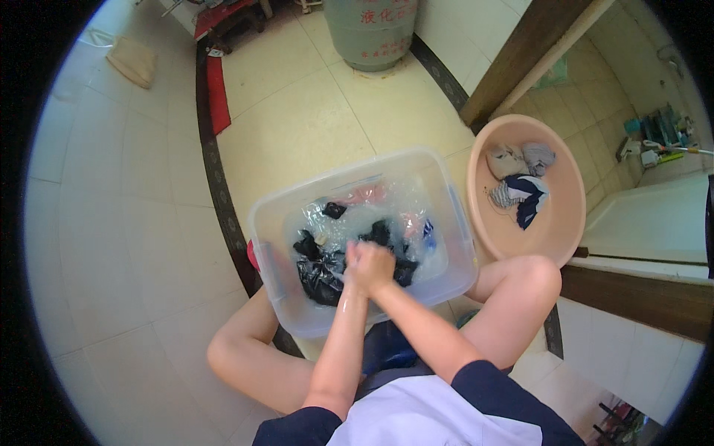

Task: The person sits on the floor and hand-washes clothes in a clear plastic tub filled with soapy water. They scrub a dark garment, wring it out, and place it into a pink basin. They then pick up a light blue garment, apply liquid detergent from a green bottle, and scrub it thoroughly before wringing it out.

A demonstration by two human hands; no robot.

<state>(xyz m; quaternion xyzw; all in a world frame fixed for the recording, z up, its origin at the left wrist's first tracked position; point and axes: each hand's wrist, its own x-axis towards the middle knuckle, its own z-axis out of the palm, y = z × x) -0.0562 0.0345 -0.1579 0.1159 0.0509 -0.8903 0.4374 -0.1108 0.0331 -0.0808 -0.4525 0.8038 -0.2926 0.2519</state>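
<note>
A clear plastic tub [277, 223] full of soapy water stands on the floor between my knees. Dark garments [321, 276] and bits of pink and blue cloth float in it. My left hand [355, 269] and my right hand [378, 266] are pressed together over the water, both clenched on a black wet garment near the tub's middle. Both forearms are wet and come in from the lower edge.
A pink round basin [559, 223] with several wrung clothes sits to the right of the tub. A grey gas cylinder [370, 33] stands at the far end. A wooden door frame [520, 56] and a white step [647, 223] lie to the right.
</note>
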